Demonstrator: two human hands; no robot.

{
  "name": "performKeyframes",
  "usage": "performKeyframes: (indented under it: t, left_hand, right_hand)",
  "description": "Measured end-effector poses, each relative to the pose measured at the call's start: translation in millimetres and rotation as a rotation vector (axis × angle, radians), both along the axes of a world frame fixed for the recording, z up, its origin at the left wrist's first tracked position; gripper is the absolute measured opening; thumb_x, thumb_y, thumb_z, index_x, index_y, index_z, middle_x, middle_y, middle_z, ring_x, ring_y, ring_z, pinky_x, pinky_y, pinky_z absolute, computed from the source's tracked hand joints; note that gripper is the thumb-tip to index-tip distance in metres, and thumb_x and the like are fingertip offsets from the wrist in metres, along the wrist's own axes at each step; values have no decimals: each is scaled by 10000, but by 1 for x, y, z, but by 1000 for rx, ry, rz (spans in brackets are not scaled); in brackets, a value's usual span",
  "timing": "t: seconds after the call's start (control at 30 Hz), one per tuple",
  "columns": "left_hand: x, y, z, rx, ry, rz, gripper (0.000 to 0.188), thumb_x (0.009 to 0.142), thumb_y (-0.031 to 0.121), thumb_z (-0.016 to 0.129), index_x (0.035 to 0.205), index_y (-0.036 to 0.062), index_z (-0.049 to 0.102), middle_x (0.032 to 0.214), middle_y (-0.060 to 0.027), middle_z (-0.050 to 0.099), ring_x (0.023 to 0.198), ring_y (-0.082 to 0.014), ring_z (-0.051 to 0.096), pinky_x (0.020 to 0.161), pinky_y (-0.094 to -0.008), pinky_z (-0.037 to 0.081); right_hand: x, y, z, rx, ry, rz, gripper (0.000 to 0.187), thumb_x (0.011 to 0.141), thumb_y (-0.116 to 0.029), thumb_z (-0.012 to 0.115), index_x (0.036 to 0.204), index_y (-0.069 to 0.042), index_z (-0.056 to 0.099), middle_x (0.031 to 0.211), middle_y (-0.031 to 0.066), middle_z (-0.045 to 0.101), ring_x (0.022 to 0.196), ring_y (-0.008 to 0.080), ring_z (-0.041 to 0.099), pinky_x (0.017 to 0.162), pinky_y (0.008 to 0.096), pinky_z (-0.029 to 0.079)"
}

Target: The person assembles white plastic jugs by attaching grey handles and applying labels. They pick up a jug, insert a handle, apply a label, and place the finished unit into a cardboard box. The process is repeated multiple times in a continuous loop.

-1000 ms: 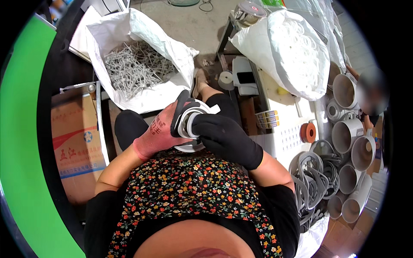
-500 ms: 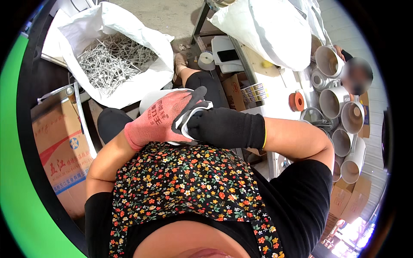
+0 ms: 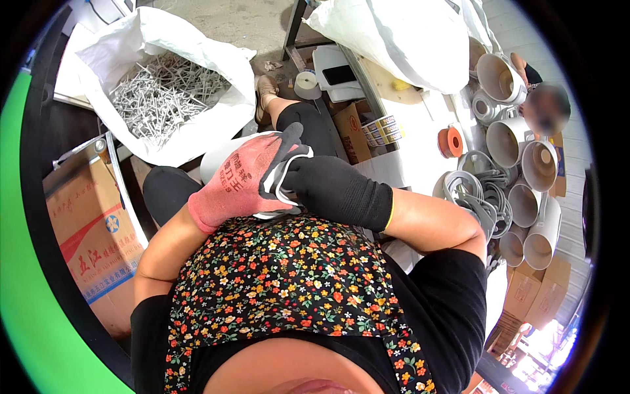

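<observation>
A white rounded shell (image 3: 220,156) with an open rim lies on my lap, tilted toward my right. My left hand (image 3: 246,174), in a red glove with a dark palm, is wrapped round the shell near its rim. Close against the opening is my right hand (image 3: 335,194), in a black glove with its fingers curled in. Whatever those fingertips grip, if anything, is hidden inside the rim. A floral apron (image 3: 275,282) covers my front just below both hands.
An open white sack (image 3: 226,69) of metal screws (image 3: 164,98) stands ahead on the left. Rightward, a table carries a full white sack (image 3: 407,46), an orange spool (image 3: 450,142), coiled grey cables (image 3: 489,197) and several white jug-like shells (image 3: 505,144). A carton (image 3: 98,236) stands at left.
My right hand has shifted slightly left and its elbow has come in toward my body. The view has turned a little. Both hands stay at the white shell.
</observation>
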State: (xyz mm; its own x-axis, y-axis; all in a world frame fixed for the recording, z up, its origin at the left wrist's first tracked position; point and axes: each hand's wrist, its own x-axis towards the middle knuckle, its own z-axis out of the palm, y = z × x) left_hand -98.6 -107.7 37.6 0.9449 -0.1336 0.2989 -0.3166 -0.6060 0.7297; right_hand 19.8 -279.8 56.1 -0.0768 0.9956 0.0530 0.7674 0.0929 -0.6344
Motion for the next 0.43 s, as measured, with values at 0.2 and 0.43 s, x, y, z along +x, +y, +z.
performKeyframes:
  t: [0.2,0.43]
  left_hand:
    - [9,9,8,16,12,-136,841,633,347,842,1314,12,479,1224,-166,586,1147,-365,549,999,-437,415]
    - [24,8,18,-22,132,-313,1013,695,443,786,1474,33,286,1270,-161,574,1190,-324,525,1051,-416,356]
  right_hand:
    - [4,-7,8,22,-275,237,154,789,-44,566,924,15,612,826,153,599,728,293,641,645,356,520]
    - [22,-11,1,160,-523,461,126,796,-65,560,871,7,630,833,141,635,622,225,631,581,333,508]
